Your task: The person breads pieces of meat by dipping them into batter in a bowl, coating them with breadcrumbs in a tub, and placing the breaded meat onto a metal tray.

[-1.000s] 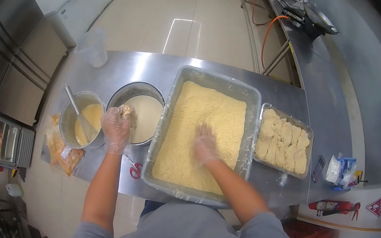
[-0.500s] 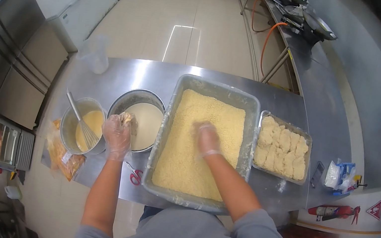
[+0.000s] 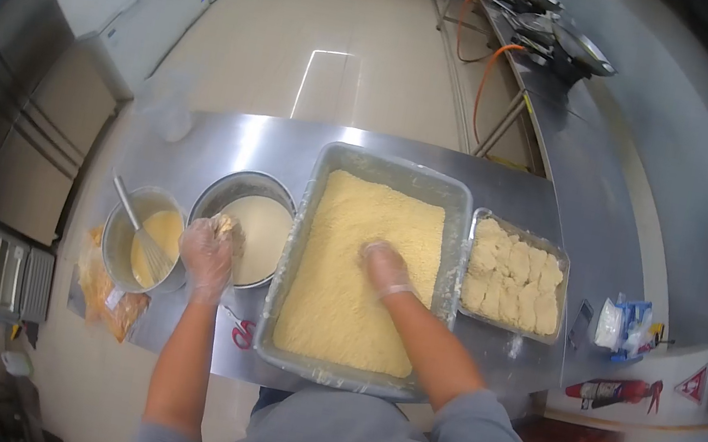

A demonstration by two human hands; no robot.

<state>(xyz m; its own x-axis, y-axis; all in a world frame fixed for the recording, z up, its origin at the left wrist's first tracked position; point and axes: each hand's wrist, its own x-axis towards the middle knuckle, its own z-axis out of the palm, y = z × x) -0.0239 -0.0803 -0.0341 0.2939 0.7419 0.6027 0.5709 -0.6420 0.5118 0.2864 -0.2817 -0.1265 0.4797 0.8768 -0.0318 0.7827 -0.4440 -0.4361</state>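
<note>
My left hand, in a clear plastic glove, is closed at the near left rim of a round metal pot of pale cream liquid. Clumpy crumbs stick about its fingertips, and what they hold I cannot make out. My gloved right hand reaches into yellow crumbs in a large grey tub. Its fingers are sunk in the crumbs and hidden. Right of the tub, a metal tray holds rows of crumb-coated pieces.
Left of the pot, a bowl of yellow liquid has a whisk leaning in it. Beside it lie a plastic bag of orange-brown food and red-handled scissors. A clear plastic jug stands at the far left of the steel table.
The view has shifted slightly, moving the whole table a little left and down. My left hand stays by the pot, and my right hand stays in the crumbs.
</note>
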